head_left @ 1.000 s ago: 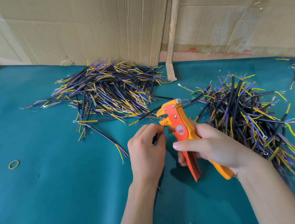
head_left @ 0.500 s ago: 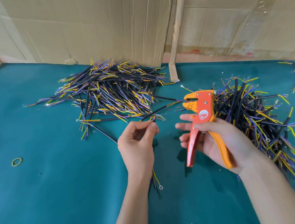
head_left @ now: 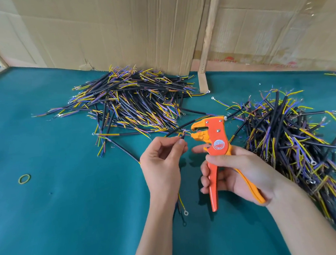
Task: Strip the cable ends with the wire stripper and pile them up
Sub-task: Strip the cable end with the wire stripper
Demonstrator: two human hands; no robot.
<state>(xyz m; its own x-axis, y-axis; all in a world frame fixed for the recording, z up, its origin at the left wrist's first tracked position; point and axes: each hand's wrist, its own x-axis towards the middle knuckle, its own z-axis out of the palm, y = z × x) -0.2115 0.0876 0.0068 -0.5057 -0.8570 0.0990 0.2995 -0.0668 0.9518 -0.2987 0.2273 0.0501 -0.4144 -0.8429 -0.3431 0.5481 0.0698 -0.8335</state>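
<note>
head view: teal table point(head_left: 70, 225), cardboard wall point(head_left: 115, 27).

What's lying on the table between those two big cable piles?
In the head view, mostly bare green table; one black cable trails into the gap, and the raised stripper shows in front.

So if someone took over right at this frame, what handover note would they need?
Left hand: pinches a cable by its end, close to the stripper's mouth, not yet in it.
Right hand: grips the stripper, handles apart, mouth open.
Piles: one left pile by the cardboard, one right pile; which is the finished one I cannot tell.
Left to do: strip this end, pile the cable, carry on.
</note>
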